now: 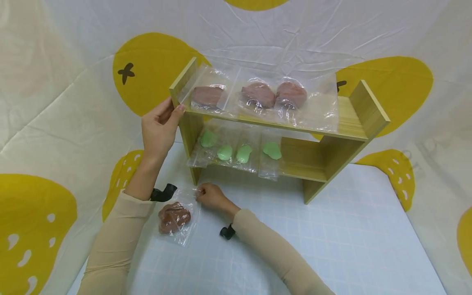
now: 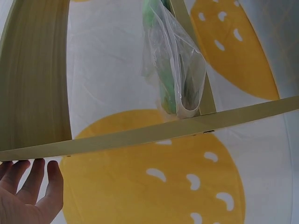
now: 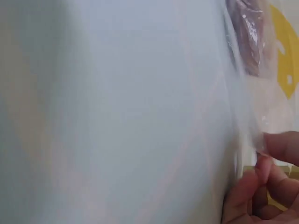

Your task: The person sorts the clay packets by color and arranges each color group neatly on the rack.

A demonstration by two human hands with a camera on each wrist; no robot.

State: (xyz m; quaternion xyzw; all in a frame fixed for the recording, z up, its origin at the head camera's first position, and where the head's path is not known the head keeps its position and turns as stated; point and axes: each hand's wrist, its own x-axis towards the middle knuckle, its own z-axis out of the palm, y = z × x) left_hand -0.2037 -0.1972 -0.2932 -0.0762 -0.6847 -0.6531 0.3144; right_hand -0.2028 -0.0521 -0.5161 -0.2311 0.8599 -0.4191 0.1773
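My left hand (image 1: 158, 127) holds the left side panel of a small wooden shelf (image 1: 341, 129), its thumb at the front edge near the upper board. In the left wrist view, fingers (image 2: 33, 179) lie against the panel's outer side; the thumb is hidden there. Low in front of the shelf, my right hand (image 1: 213, 197) pinches the edge of a clear plastic bag (image 1: 186, 233). Inside that bag is a reddish-brown lump (image 1: 174, 218). The right wrist view shows thumb and fingers (image 3: 282, 147) on the bag's film.
Bags with brownish lumps (image 1: 258, 94) lie along the top board, some overlapping. Several bags with pale green blobs (image 1: 243, 153) line the lower board, their ends over its front edge. The shelf stands on a light checked tablecloth (image 1: 273, 246), before a curtain with yellow fruit shapes (image 1: 391, 90).
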